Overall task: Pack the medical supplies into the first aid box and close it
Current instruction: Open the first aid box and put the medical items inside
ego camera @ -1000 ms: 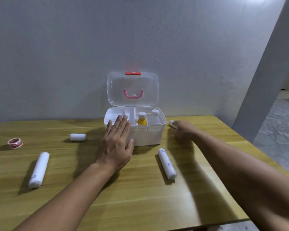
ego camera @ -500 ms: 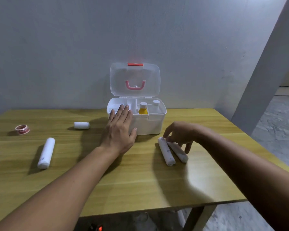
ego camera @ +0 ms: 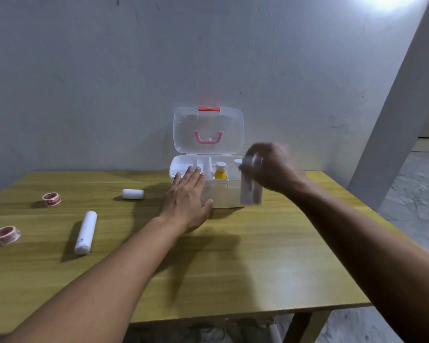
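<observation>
My right hand (ego camera: 270, 167) grips two bandage rolls (ego camera: 250, 191) dangling loosely beside the first aid box (ego camera: 221, 194), which my flat, empty left hand (ego camera: 187, 199) steadies; one could slip or snag its rim.

The right hand (ego camera: 270, 167) and the white rolls (ego camera: 250, 191) it holds are blurry. They hide the box's (ego camera: 221, 194) right corner.
</observation>
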Action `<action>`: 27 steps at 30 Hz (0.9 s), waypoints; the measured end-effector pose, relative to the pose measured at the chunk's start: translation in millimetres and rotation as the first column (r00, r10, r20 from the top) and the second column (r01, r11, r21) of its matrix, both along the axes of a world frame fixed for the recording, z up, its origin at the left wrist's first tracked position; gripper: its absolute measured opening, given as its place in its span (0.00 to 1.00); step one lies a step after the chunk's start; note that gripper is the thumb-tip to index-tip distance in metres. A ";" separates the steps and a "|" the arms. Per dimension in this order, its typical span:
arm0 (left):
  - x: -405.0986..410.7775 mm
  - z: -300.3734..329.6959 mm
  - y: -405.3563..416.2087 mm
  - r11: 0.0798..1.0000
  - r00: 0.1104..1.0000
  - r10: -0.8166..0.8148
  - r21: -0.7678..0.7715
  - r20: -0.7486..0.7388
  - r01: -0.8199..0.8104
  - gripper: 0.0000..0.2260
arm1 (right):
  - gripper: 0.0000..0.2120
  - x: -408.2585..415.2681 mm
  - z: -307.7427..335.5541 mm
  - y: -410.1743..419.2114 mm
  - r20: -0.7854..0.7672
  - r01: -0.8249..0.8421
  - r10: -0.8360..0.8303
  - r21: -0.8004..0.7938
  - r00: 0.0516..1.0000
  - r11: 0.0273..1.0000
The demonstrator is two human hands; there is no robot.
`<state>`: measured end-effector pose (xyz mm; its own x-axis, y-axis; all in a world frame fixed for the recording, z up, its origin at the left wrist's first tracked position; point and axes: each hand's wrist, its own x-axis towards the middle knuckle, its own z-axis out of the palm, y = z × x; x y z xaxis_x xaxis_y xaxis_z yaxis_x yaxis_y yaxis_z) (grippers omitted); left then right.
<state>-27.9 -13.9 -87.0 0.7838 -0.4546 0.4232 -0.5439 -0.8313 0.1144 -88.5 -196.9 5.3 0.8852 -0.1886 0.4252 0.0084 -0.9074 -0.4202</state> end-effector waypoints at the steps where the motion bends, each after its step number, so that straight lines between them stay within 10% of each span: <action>1: -0.3 0.0 0.0 1.000 1.000 0.001 0.009 0.005 -0.001 0.31 | 0.15 2.0 4.6 -0.3 0.151 0.015 -0.015 0.004 0.988 1.000; 7: -2.0 1.2 0.4 1.000 1.000 -0.003 0.013 0.008 0.003 0.31 | 0.15 25.2 -9.6 7.1 0.438 0.010 -0.007 -0.004 0.899 1.000; 27: 0.2 1.7 12.0 1.000 1.000 -0.025 0.010 -0.013 0.025 0.36 | 0.19 42.0 -58.5 6.5 0.120 0.043 -0.035 -0.067 0.992 0.997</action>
